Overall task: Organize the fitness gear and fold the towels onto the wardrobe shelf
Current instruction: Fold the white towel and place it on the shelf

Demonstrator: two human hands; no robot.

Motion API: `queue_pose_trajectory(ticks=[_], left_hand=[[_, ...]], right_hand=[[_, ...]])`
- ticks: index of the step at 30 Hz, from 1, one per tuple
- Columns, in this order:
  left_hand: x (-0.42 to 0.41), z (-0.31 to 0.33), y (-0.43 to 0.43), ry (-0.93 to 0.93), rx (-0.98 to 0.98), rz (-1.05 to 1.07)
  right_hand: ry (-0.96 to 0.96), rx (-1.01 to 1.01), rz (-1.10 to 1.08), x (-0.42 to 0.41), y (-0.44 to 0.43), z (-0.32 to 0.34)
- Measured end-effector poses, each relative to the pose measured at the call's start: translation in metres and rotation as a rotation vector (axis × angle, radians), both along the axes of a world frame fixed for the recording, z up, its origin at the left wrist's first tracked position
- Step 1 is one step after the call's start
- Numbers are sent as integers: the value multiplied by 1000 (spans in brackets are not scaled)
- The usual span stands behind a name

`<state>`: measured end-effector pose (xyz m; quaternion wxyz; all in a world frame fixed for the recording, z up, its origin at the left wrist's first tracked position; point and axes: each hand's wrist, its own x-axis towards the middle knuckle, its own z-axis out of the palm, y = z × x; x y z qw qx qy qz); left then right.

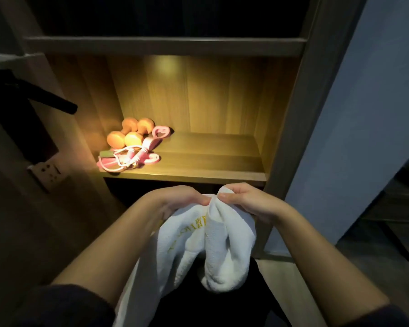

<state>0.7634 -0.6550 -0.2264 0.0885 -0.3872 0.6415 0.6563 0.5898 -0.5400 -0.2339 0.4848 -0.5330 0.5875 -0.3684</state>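
**Below the lit shelf, a towel in both hands**

Just under the front edge of the wardrobe shelf (210, 175), in the view from my head, I hold a white towel (222, 251) bunched between my two hands. My left hand (175, 204) has its fingers curled round the top edge of the cloth. My right hand (248, 204) pinches the same edge between thumb and fingers, and the two hands almost meet. The towel hangs in thick folds over my dark lap, with yellow stitched lettering on it (too crumpled to read).

On the shelf, at its left end under a warm light, two orange dumbbells (130, 138) lie side by side. A pink ring (154, 132) sits just to their right, and a pink and white jump rope (128, 159) lies coiled in front of them. A wall socket (46, 173) sits on the panel to the left.
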Motion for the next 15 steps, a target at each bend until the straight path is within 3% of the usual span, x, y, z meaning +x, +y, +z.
queue_pose_trajectory(ticks=[6,9,15], left_hand=[[2,-92,27,-12,224,20],[3,-115,39,-34,158,95],[5,-127,46,19,-81,178]], right_hand=[[75,221,-109,15,15,-81],[49,258,-223,23,23,-115],[182,106,-356,29,33,-128]])
